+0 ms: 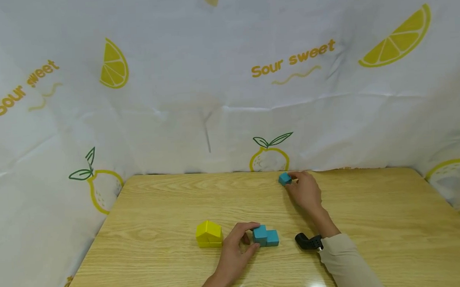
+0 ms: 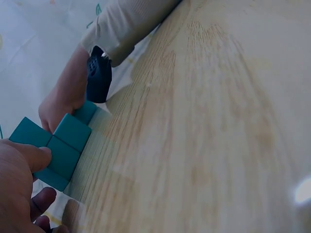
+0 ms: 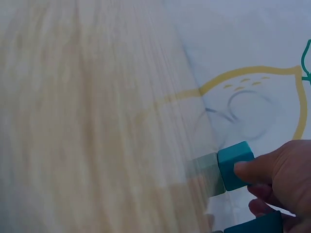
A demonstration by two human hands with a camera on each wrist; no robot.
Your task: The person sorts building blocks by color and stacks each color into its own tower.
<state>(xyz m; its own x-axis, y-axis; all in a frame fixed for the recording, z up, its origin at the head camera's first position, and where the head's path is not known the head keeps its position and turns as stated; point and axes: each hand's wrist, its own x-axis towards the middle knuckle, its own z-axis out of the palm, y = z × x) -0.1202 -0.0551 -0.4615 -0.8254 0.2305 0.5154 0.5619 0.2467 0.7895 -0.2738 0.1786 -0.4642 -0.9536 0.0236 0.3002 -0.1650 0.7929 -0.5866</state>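
My left hand (image 1: 233,251) pinches the taller part of a stepped group of blue blocks (image 1: 272,238) standing on the table. In the left wrist view its thumb presses on these blue blocks (image 2: 65,154). Farther back, by the table's far edge, my right hand (image 1: 306,192) pinches a small blue block (image 1: 284,179) between thumb and fingers. The right wrist view shows this blue block (image 3: 236,166) close up, its underside at the table top. Left of my left hand sits a yellow house-shaped stack of blocks (image 1: 208,234), touched by neither hand.
The wooden table (image 1: 159,216) has a glossy top with bright reflections near its front. A white cloth (image 1: 172,77) with lemon prints hangs behind and at both sides. A black wrist device (image 1: 309,242) sticks out from the right sleeve.
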